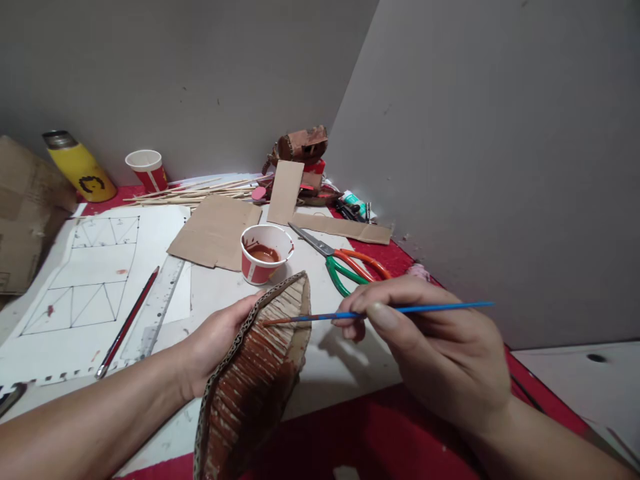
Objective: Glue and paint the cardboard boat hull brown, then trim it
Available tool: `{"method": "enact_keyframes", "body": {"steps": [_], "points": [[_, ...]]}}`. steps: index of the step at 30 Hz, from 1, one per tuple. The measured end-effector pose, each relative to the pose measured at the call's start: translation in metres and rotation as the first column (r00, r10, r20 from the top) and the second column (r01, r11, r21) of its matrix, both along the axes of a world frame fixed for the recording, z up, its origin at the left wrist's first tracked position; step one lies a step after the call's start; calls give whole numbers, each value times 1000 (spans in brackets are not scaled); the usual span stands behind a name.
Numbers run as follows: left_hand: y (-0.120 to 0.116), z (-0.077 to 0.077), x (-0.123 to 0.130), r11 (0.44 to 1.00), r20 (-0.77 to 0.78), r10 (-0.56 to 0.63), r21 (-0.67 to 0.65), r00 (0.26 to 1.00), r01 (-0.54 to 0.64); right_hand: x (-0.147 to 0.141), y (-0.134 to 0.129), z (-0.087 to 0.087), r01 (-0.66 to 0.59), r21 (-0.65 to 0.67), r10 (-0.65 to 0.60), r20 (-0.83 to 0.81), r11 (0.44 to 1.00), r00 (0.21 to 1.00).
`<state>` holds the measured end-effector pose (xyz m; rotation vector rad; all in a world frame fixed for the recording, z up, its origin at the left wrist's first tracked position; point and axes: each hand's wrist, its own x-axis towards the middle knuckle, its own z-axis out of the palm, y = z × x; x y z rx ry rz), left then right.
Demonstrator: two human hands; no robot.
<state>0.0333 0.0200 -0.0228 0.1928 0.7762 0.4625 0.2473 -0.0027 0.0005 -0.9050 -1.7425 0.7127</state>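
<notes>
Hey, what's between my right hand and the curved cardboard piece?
Your blue paintbrush spans that stretch: the right hand grips it, and its brown tip reaches the ridged face of the curved cardboard piece, in the head view.

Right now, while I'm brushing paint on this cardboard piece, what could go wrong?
The open paint cup stands just beyond the cardboard piece, so a bump might spill its brown paint. The scissors lie just beyond your right hand, which could knock them.
</notes>
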Motion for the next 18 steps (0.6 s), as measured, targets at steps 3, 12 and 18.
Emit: {"method": "enact_keyframes", "body": {"steps": [3,12,18], "points": [[-1,1,0,1000,-13,5,21,1000,-5,-3,1,0,7,22,-8,49,1000,999],[0,-5,-3,999,38,-2,34,999,0,6,1,4,-6,40,-2,207,999,978],[0,-5,-2,999,21,27,34,999,-28,10,-4,6,16,57,-23,132,998,991]]}}
